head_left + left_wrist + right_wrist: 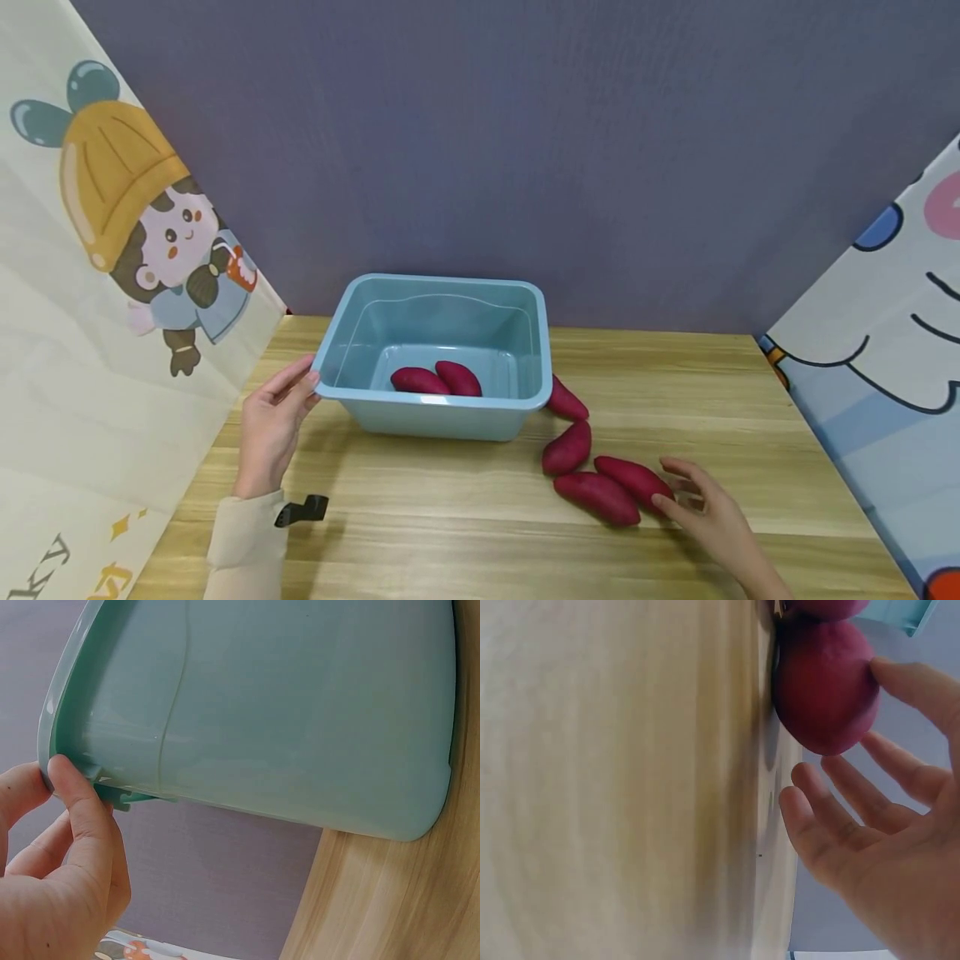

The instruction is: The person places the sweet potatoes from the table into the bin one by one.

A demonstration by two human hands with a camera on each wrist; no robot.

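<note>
The left hand (272,425) pinches the left rim of a light blue plastic basin (442,421), thumb and fingers on either side of the lip in the left wrist view. Two purple-red sweet potatoes (420,381) lie inside on its floor. Right of the basin, several more are on the table in a loose cluster. At the cluster's right end is one sweet potato (633,479), with the right hand (708,512) around its near end. In the right wrist view, the thumb meets this sweet potato (825,690), while the other fingers spread loosely below its tip.
A wood-grain table (420,517) carries everything. One sweet potato (567,402) lies against the basin's right side, partly hidden by it. Behind the table rises a grey-purple wall (510,150). Cartoon-printed sheets (75,350) border the left and right sides.
</note>
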